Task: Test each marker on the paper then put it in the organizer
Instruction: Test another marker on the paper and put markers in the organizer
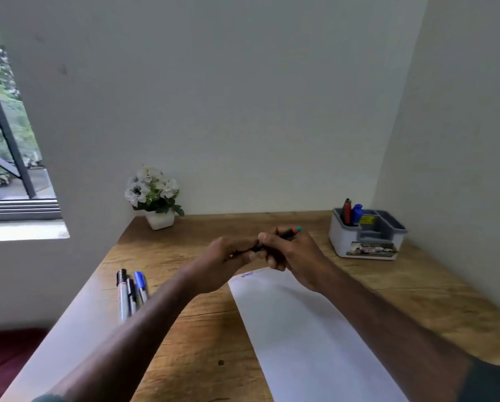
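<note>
Both hands meet over the far end of a white paper sheet (307,332), which carries a small blue scribble near its top edge. My right hand (293,256) grips a black marker (286,235) with a teal end pointing up and right. My left hand (228,256) holds the marker's other end, which is hidden in my fingers. Three more markers (129,294), two with black caps and one with a blue cap, lie side by side at the desk's left edge. A white and grey organizer (366,236) stands at the back right, with a red marker (347,211) and a blue marker (357,213) upright in it.
A white pot of white flowers (156,195) sits in the back left corner of the wooden desk (202,329). Walls close the desk at the back and right. A window is at the far left.
</note>
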